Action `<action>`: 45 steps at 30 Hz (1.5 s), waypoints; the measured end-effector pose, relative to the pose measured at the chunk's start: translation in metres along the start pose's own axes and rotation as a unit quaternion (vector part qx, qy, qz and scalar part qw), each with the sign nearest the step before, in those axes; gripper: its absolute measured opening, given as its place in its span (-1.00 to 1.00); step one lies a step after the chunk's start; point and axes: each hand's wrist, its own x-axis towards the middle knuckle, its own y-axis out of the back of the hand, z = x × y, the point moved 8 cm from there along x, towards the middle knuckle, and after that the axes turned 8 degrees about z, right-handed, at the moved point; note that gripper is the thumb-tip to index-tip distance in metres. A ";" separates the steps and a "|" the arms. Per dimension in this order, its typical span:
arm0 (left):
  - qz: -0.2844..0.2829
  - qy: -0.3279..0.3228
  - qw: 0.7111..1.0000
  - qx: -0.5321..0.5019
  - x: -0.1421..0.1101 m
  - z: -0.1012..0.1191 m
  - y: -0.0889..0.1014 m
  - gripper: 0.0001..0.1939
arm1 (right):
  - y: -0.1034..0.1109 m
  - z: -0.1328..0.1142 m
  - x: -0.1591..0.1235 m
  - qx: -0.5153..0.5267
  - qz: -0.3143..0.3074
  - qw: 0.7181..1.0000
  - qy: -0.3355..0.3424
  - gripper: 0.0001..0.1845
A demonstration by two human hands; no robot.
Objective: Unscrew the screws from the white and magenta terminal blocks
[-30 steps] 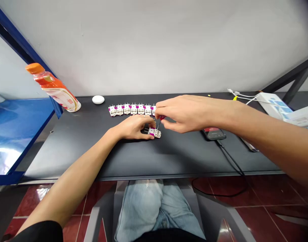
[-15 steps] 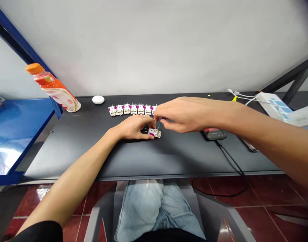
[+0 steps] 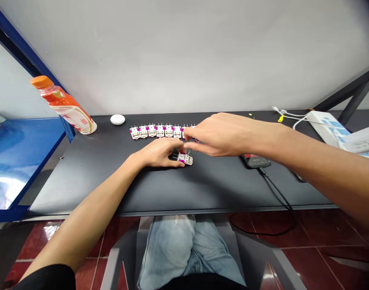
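Note:
My left hand (image 3: 162,152) rests on the dark tabletop, thumb and fingers pinching a small white-and-purple plastic part with metal pins (image 3: 185,158). The pins point left, toward my palm. My right hand (image 3: 216,135) comes in from the right, fingers closed around a thin tool with a metal shaft (image 3: 189,152). Its shaft slants down to the part, and most of its handle is hidden in my fingers. Behind my hands stands a row of several similar white-and-purple parts (image 3: 160,131), pins up, its right end covered by my right hand.
An orange-capped bottle (image 3: 68,106) and a white oval object (image 3: 117,119) are at the back left. Right of my hands lies a black device (image 3: 256,161) with a cable (image 3: 276,189). White boxes (image 3: 329,127) and white cords are at the far right.
My right hand has turned slightly, its fingers straighter and a little further left around the tool. My left hand and the part it grips have stayed put.

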 end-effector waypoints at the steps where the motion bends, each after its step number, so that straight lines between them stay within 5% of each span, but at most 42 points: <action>1: -0.001 0.000 1.000 0.000 0.000 0.000 0.000 -0.63 | -0.001 0.001 0.000 0.003 -0.006 1.000 -0.008 -0.80; 12: -0.010 -0.013 1.000 0.025 0.000 0.001 -0.001 -0.64 | -0.020 0.002 -0.004 0.102 -0.013 0.993 0.048 -0.82; 18: -0.006 -0.014 0.999 0.035 0.001 0.000 -0.002 -0.65 | -0.069 -0.014 -0.051 0.141 0.019 0.987 0.072 -0.66; 21: -0.011 -0.007 1.000 0.025 0.001 -0.001 -0.003 -0.65 | -0.081 -0.029 -0.082 0.172 0.060 0.976 0.116 -0.78; 25: -0.011 0.006 1.000 0.018 0.002 -0.003 -0.004 -0.65 | -0.081 -0.042 -0.104 0.112 0.061 0.980 0.150 -0.69; 31: -0.015 0.010 1.000 0.022 0.001 -0.004 -0.002 -0.64 | -0.078 -0.041 -0.100 0.099 -0.001 0.988 0.121 -0.68; 35: -0.009 0.008 1.000 0.027 0.001 -0.004 -0.001 -0.62 | -0.058 -0.018 -0.083 0.150 0.073 0.984 0.058 -0.78; 37: -0.010 0.003 1.000 0.026 0.002 -0.002 -0.002 -0.61 | -0.039 0.010 -0.074 0.233 0.193 0.952 -0.051 -0.80; 39: -0.011 -0.001 1.000 0.025 0.002 -0.001 -0.002 -0.62 | -0.030 0.032 -0.069 0.331 0.290 0.886 -0.146 -0.78; 41: -0.010 -0.003 1.000 0.025 0.003 0.001 -0.001 -0.63 | -0.032 0.037 -0.061 0.410 0.333 0.832 -0.170 -0.76; 45: -0.013 0.002 1.000 0.021 0.003 0.001 -0.001 -0.61 | -0.049 0.029 -0.047 0.470 0.336 0.799 -0.164 -0.74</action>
